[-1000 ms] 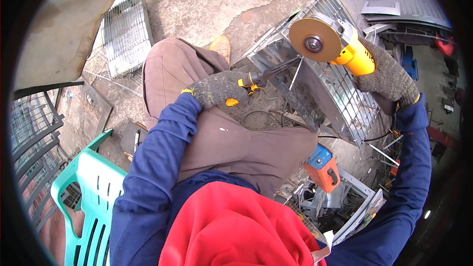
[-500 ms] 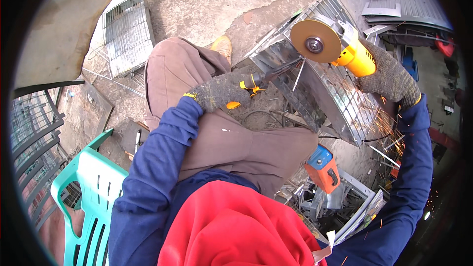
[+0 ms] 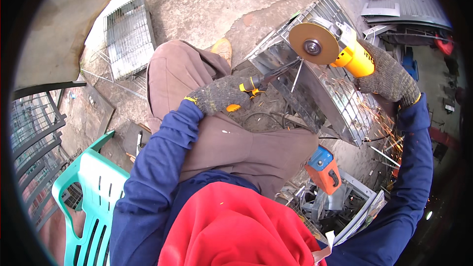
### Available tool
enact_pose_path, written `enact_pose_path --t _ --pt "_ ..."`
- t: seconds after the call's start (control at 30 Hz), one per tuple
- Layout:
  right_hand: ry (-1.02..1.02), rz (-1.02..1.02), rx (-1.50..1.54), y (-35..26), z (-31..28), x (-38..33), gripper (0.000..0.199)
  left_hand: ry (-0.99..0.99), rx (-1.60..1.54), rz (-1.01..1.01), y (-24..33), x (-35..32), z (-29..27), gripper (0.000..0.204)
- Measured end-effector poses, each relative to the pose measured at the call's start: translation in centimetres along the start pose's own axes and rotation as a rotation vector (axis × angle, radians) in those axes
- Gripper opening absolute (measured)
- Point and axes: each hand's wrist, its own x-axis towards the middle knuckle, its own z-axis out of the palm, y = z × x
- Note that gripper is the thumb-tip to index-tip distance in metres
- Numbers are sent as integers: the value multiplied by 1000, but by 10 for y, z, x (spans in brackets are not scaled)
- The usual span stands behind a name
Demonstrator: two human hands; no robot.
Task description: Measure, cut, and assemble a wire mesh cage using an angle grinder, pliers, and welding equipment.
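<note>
My right hand (image 3: 387, 76), in a grey knit glove, is closed round the body of a yellow angle grinder (image 3: 362, 59). Its brown disc (image 3: 314, 43) meets a thin metal rod near a metal frame with a wire grid (image 3: 340, 101). Orange sparks (image 3: 382, 118) spray down by my right forearm. A similar glove covers my left hand (image 3: 219, 93), closed round a plier-like tool (image 3: 253, 84) with dark and orange-yellow parts. Its dark jaws reach to the thin metal rod (image 3: 297, 76). How the jaws grip is too small to tell.
Beside my right knee stands an orange and blue box with a handle (image 3: 324, 170), near a bin of metal scraps (image 3: 345, 202). A green plastic chair (image 3: 93, 182) is at the left. Another wire-grid frame (image 3: 129, 39) lies on the floor at the far left.
The grinder has shifted very slightly left and down, with sparks still flying. My left hand and its tool have hardly moved.
</note>
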Motion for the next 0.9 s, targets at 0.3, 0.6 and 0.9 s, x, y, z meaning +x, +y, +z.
enact_pose_path --t 0.3,0.6,0.9 --pt "-8 -12 -24 -7 3 -4 89 -10 -51 -2 -7 2 -1 47" --pt "203 87 452 14 16 -49 70 -79 108 -3 13 0 3 51" --pt "649 259 1052 19 122 -165 45 139 -60 -450 50 -86 44 35"
